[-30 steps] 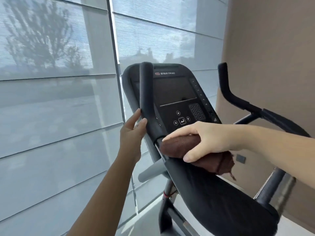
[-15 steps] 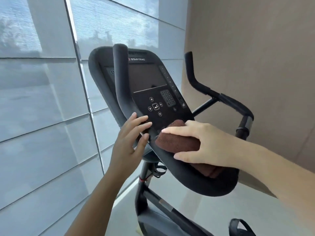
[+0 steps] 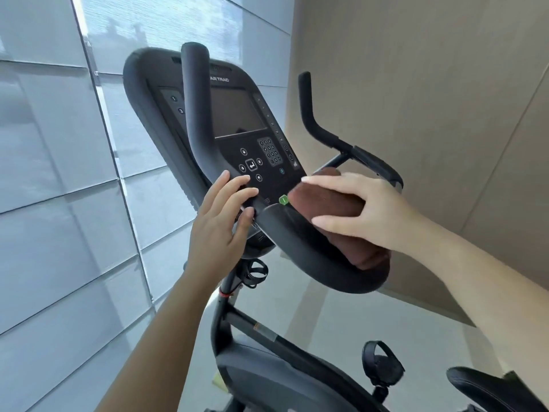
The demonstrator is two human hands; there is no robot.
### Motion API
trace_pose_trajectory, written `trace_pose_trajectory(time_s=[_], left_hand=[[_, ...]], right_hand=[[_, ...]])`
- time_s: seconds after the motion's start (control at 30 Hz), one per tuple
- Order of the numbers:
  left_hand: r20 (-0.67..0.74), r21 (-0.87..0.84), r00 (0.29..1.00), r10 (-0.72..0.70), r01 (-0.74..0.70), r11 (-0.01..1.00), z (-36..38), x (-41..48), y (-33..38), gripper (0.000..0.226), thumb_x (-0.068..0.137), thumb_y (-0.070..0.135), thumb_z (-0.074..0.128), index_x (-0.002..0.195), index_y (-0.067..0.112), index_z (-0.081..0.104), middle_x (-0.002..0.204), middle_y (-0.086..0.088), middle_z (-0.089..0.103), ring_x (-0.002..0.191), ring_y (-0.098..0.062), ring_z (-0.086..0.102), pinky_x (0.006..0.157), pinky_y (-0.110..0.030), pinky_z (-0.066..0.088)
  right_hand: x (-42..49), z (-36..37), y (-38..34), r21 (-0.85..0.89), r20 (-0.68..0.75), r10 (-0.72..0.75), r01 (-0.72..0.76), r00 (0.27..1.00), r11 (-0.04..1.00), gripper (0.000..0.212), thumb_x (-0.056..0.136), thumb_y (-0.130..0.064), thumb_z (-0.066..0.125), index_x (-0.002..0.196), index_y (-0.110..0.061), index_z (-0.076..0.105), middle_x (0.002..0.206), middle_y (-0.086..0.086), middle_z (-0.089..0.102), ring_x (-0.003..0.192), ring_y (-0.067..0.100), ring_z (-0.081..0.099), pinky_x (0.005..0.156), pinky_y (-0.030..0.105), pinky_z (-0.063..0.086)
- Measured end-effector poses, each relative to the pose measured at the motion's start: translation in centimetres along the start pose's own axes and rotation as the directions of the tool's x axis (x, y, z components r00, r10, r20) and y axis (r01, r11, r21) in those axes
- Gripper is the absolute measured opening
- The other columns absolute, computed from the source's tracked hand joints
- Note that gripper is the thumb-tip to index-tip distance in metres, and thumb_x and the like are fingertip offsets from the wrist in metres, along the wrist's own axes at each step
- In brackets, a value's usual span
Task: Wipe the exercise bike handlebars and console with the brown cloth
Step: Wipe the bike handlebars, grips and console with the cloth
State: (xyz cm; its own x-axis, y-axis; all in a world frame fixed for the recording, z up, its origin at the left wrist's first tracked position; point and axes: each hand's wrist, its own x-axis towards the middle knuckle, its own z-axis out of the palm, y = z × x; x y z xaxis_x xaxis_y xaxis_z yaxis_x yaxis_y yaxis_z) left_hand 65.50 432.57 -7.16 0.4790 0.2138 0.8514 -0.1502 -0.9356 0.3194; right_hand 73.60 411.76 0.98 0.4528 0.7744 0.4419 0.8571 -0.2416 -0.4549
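Slid rightward, brown cloth (image 3: 323, 203) lies along handlebar (image 3: 312, 257), gripped by right hand (image 3: 365, 212).

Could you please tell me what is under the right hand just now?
Under the right hand is the folded brown cloth, held against the padded handlebar near the console. The handlebar surface beneath the cloth is covered and cannot be seen.

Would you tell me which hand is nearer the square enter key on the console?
Left. The left hand has fingertips just below the enter key; the right hand, holding the brown cloth, is off to its right.
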Motion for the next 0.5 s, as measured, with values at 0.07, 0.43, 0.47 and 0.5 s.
trace_pose_trajectory(time_s=[0.07, 0.43, 0.47, 0.5], left_hand=[[0.025, 0.002, 1.000, 0.016, -0.016, 1.000, 0.1, -0.6, -0.1, 0.027, 0.092, 0.014, 0.044, 0.114, 0.008, 0.059, 0.130, -0.001, 0.052, 0.132, -0.016, 0.029, 0.108, -0.026, 0.023], [0.049, -0.040, 0.998, -0.049, 0.051, 0.998, -1.4, -2.0, 0.5, 0.028, 0.092, 0.019, 0.044, 0.113, 0.010, 0.060, 0.130, 0.007, 0.048, 0.134, -0.017, 0.029, 0.107, -0.014, 0.018], [0.051, -0.018, 0.997, -0.051, 0.052, 0.999, -1.7, -1.8, 0.5, 0.028, 0.091, 0.018, 0.044, 0.113, 0.010, 0.060, 0.130, 0.007, 0.048, 0.134, -0.017, 0.029, 0.105, -0.013, 0.019], [0.052, 0.014, 0.997, -0.049, 0.048, 0.999, -2.0, -1.6, 0.3, 0.029, 0.091, 0.019, 0.043, 0.112, 0.011, 0.060, 0.130, 0.006, 0.050, 0.134, -0.016, 0.030, 0.103, -0.015, 0.022]], right_hand=[[0.4, 1.9, -0.4, -0.026, 0.007, 0.042, -0.042, 0.999, 0.999, 0.049, 0.074, -0.043, 0.068, 0.117, -0.056, 0.050, 0.114, -0.014, 0.055, 0.103, -0.001, 0.049, 0.087, 0.005, 0.034], [-4.6, 1.9, -0.4, -0.091, 0.133, -0.013, 0.026, 0.991, 0.995, 0.051, 0.075, -0.021, 0.069, 0.116, -0.048, 0.055, 0.096, -0.005, 0.053, 0.089, 0.003, 0.051, 0.079, 0.006, 0.038], [-4.6, 1.4, -0.1, -0.082, 0.156, -0.024, 0.037, 0.987, 0.996, 0.052, 0.074, -0.022, 0.070, 0.114, -0.051, 0.055, 0.097, -0.007, 0.054, 0.092, 0.003, 0.052, 0.080, 0.008, 0.040], [-4.3, 1.0, 0.1, -0.062, 0.167, -0.035, 0.045, 0.985, 0.997, 0.052, 0.073, -0.023, 0.071, 0.113, -0.053, 0.055, 0.099, -0.010, 0.056, 0.094, 0.002, 0.053, 0.082, 0.008, 0.040]])
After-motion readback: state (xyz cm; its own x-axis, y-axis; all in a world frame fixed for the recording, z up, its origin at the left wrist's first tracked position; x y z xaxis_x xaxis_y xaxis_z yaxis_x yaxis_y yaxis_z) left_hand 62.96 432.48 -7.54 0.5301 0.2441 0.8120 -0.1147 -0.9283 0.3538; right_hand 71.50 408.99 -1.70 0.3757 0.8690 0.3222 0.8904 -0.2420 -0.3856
